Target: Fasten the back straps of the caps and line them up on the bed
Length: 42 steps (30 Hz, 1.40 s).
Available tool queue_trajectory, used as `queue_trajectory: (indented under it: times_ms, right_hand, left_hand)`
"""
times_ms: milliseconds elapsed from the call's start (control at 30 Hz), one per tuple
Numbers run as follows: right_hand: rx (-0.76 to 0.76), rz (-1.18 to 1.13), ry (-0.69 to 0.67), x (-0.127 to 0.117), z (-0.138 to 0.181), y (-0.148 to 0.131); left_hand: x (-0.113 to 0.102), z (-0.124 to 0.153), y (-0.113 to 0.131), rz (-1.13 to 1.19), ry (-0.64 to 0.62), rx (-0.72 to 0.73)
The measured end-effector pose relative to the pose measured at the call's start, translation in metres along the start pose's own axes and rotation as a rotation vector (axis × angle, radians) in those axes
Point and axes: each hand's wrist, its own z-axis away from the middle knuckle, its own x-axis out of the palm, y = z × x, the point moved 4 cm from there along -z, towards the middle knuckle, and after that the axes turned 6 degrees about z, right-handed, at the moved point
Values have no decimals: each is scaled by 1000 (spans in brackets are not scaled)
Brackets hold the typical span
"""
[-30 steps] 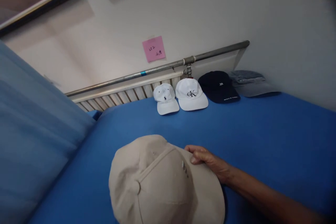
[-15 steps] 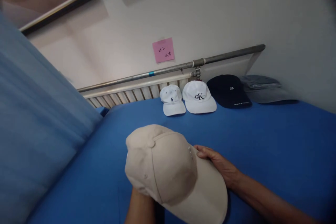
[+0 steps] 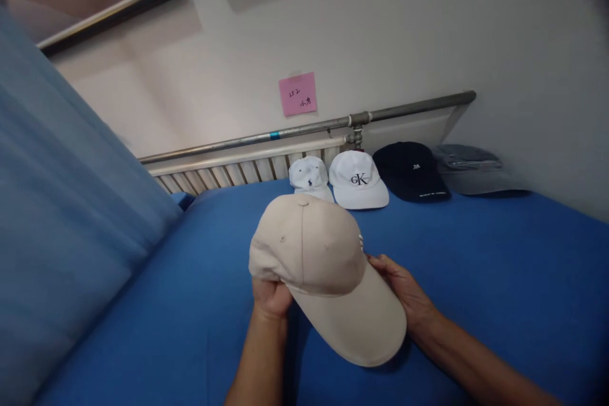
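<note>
I hold a beige baseball cap (image 3: 314, 254) over the blue bed sheet (image 3: 476, 266). My left hand (image 3: 270, 297) grips the cap's lower left edge from beneath, fingers closed on the fabric. My right hand (image 3: 404, 288) clasps the right side where the crown meets the brim. The brim points toward me and to the right.
Against the wall stand a small white cap (image 3: 310, 176), a white cap with black letters (image 3: 358, 179), a navy cap (image 3: 413, 171) and a grey cap (image 3: 471, 168). Behind them run a radiator (image 3: 228, 171) and a metal pipe (image 3: 409, 109). A pink note (image 3: 298, 94) hangs above. A blue cushion (image 3: 61, 203) rises at left.
The beige cap has risen and moved away from me toward the row of caps. My left hand has come into view beneath it. The camera has tilted slightly.
</note>
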Motion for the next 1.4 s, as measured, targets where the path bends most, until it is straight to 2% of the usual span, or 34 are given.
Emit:
queue_trajectory:
  times_ms: [100,167,267,400,633,833,1033,1233,1400]
  right_hand:
    - [-14,-31,26,-4,-1,-5]
    - [-10,-39,34,-8,-3,-8]
    - [-45,-34,4,-11,-5,-12]
    - [-130,-38,-71,-7,-4,-16]
    - [-73,9,-185,2,0,-16]
    - [-60,31,-207,0,0,-10]
    - [-140,37,-132,1,0,-11]
    - [-171,31,-67,-6,-3,-13]
    - [-157,-39,-69,-5,-2,-14]
  left_hand:
    - [8,-6,-1,83,122,111]
    - [16,-8,-1,113,134,140]
    - [25,-7,-1,119,66,92]
    - [27,-2,1,134,-17,43]
    - [29,11,5,65,-245,18]
    - [30,14,6,58,-305,-21]
    - [34,9,0,100,-202,-2]
    - [20,7,-10,82,-131,74]
    - [14,3,-7,32,-74,56]
